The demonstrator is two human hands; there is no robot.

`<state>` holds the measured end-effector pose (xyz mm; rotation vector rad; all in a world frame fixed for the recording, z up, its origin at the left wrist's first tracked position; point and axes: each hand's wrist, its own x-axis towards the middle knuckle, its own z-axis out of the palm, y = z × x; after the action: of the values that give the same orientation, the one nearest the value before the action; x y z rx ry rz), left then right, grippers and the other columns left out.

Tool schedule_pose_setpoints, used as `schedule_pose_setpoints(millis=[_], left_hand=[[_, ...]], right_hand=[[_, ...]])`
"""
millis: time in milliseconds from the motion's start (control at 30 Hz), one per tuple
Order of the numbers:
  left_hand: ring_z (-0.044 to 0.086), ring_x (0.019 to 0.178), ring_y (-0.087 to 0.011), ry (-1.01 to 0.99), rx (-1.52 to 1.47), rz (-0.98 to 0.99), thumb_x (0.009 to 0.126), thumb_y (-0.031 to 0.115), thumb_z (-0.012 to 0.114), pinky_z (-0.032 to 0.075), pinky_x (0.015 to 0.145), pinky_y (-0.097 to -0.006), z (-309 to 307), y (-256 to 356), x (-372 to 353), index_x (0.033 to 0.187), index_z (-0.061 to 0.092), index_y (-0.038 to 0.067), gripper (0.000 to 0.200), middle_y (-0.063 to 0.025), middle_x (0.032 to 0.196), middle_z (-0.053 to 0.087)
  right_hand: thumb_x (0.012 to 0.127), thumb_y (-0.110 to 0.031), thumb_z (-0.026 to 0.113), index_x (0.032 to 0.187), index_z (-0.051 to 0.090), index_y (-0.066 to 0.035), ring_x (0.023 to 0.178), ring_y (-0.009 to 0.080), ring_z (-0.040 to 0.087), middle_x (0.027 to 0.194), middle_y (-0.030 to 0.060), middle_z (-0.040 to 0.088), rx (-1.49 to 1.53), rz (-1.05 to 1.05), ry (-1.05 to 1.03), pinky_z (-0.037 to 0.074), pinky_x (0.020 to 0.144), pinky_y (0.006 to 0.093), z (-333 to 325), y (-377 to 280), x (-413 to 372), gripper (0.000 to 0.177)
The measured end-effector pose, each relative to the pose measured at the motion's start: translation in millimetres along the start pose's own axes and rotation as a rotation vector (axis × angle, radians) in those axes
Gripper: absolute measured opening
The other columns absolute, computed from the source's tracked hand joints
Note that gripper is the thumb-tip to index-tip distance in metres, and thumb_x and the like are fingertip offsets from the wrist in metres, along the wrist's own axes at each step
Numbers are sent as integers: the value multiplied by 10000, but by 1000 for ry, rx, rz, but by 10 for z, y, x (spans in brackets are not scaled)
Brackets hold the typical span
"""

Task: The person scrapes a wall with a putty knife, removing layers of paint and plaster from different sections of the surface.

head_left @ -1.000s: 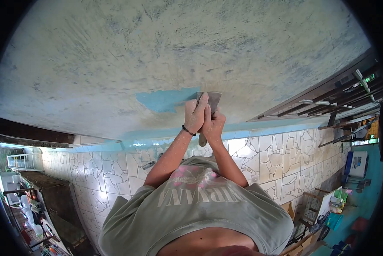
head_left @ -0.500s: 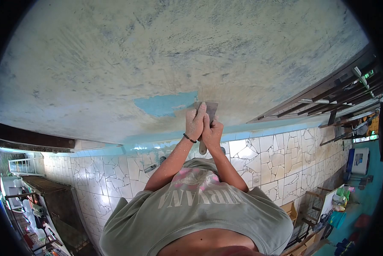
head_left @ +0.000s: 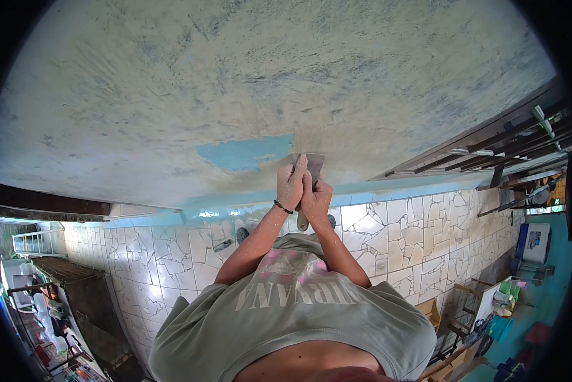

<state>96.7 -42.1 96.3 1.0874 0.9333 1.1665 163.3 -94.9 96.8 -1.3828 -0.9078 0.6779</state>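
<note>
Both my hands are closed around one paint scraper (head_left: 316, 163), its wide metal blade up against the wall. My left hand (head_left: 290, 185), with a dark beaded bracelet at the wrist, presses its thumb up along the blade's left side. Beside it, touching, my right hand (head_left: 316, 198) grips the handle, whose end sticks out below the fingers. Just left of the blade lies a bare light-blue patch (head_left: 241, 153) with ragged edges, surrounded by the greyish, streaked wall coating (head_left: 267, 83). Pale dust or specks cover my hands and forearms.
Cracked-pattern white tiles (head_left: 400, 235) cover the floor. A small dark object (head_left: 222, 245) lies near my left foot. Dark window slats (head_left: 509, 146) project at the right. A dark cabinet (head_left: 88, 312) stands left; a blue-and-white box (head_left: 534, 242) and clutter are right.
My view has shifted slightly, showing a little more of my feet. The blade and both hands stay nearly in place beside the blue patch, the grip unchanged.
</note>
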Motion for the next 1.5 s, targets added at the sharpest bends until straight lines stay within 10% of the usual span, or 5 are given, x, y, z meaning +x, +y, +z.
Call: schedule_pose_setpoints(millis=[400,600,767,967,1500], left_hand=[[431,519,-70,19,35,28,1004,377,555,329,464,-294,-36,27,41,574,539,10,565,12,533,498],[448,523,-79,-43,102,160,999,375,556,346,474,-300,110,999,87,608,544,-21,557,-11,521,507],[434,504,-83,28,77,120,1002,384,548,339,458,-306,-9,266,89,578,536,-19,586,-5,517,508],[420,503,-74,-1,40,65,1002,385,553,331,454,-292,47,635,39,559,518,-5,591,4,512,491],[439,543,-59,-2,-1,70,1030,378,495,352,476,-269,33,467,-8,603,536,-2,573,19,553,506]], right_hand=[[980,-203,613,609,582,86,387,104,514,481,81,550,-32,-86,16,377,369,288,39,-5,27,471],[967,-202,633,610,583,82,399,111,526,472,84,546,97,-29,-25,381,380,298,90,-687,217,459],[994,-214,598,640,581,77,441,77,481,482,53,545,-67,-85,-11,366,403,281,49,-294,69,458],[975,-220,626,611,589,70,401,106,517,473,58,545,140,144,-64,375,384,296,67,-484,80,468],[970,-196,626,619,593,73,462,89,483,501,59,557,34,-64,-4,372,433,297,77,-421,86,443]])
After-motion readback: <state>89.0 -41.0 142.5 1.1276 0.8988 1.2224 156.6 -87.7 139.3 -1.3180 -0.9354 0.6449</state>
